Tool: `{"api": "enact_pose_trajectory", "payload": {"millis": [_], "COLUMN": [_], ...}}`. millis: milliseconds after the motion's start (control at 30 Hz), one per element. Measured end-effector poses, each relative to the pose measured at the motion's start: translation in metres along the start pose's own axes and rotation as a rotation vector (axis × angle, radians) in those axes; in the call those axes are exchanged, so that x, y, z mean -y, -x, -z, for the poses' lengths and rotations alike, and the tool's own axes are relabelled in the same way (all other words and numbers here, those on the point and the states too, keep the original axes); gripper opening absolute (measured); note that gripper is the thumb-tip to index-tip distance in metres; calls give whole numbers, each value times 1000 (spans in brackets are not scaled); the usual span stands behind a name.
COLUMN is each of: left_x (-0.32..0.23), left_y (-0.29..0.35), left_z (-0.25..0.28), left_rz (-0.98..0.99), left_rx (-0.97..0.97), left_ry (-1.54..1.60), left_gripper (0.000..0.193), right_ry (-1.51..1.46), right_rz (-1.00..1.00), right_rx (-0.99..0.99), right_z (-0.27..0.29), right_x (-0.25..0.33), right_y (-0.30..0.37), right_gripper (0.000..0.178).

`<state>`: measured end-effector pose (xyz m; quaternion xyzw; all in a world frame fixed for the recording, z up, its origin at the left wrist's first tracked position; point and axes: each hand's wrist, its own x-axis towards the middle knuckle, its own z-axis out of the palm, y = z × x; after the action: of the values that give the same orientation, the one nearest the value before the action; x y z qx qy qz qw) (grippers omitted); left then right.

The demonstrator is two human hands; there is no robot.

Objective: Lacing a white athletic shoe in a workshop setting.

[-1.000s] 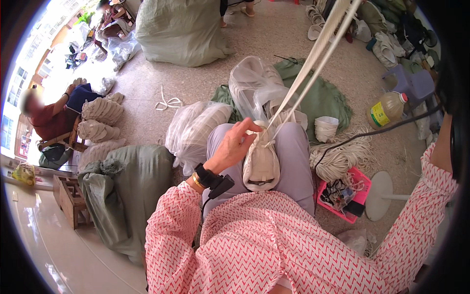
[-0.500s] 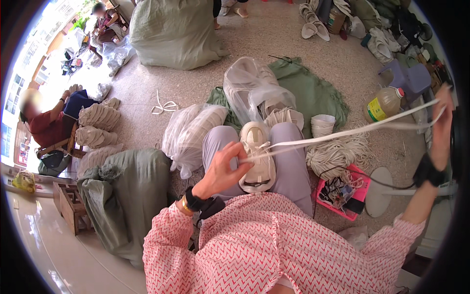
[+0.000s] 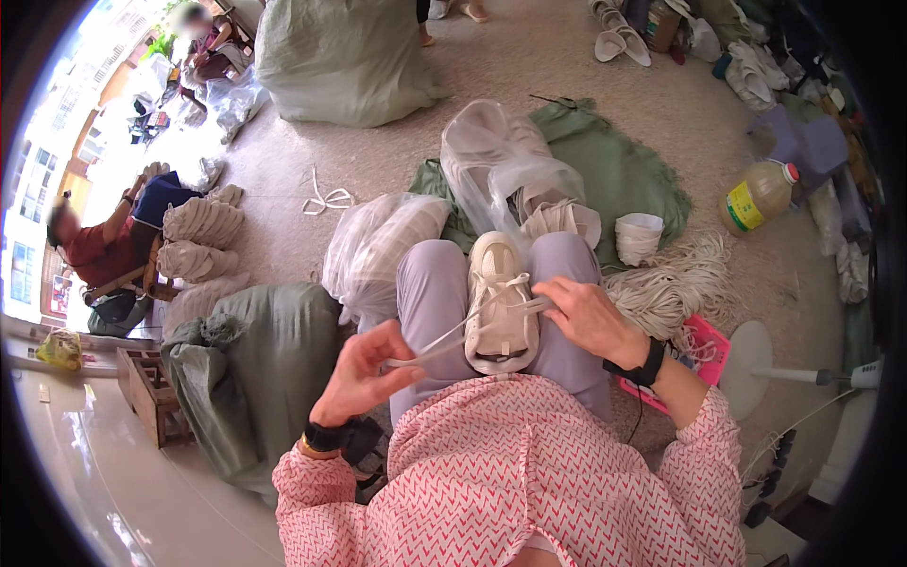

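Observation:
A cream sneaker (image 3: 503,326) rests between my thighs, its toe pointing away from me. A white shoelace (image 3: 449,338) is threaded through part of its eyelets. Left of the sneaker and nearer to me, my left hand (image 3: 364,375) pinches a length of this lace, which slants taut from the fingers up to the sneaker. My right hand (image 3: 588,321) is just right of the sneaker, closed on a lace strand beside the eyelets. Its fingertips partly cover the strand.
Beyond my knees lie clear bags (image 3: 392,248) of shoe uppers, a green sack (image 3: 614,175) and a bundle of white laces (image 3: 675,283). To the right are a pink basket (image 3: 710,354), a yellow-labelled bottle (image 3: 761,197) and a fan base (image 3: 746,369). A seated person (image 3: 94,246) works at left.
My right hand has come in from far right to beside the sneaker. My left hand has moved left and toward me, drawing a lace out from the sneaker.

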<state>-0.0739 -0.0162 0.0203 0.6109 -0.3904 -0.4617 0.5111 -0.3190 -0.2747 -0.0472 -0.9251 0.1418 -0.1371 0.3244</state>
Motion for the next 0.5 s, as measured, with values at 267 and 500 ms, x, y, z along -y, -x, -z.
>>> {"api": "enact_pose_trajectory", "payload": {"millis": [267,500], "left_x": [44,72], "left_y": [28,16], "left_z": [64,87], "left_rz": [261,-204], "left_rx": [-448,-581], "left_ry": [-88,-1219], "left_gripper": [34,13], "right_ry": [-89,-104], "right_rz": [31,-90], "right_rx": [194,-78], "right_z": [14,0], "right_x": [3,6], "right_y": [17,-6], "right_gripper": [15,21]}}
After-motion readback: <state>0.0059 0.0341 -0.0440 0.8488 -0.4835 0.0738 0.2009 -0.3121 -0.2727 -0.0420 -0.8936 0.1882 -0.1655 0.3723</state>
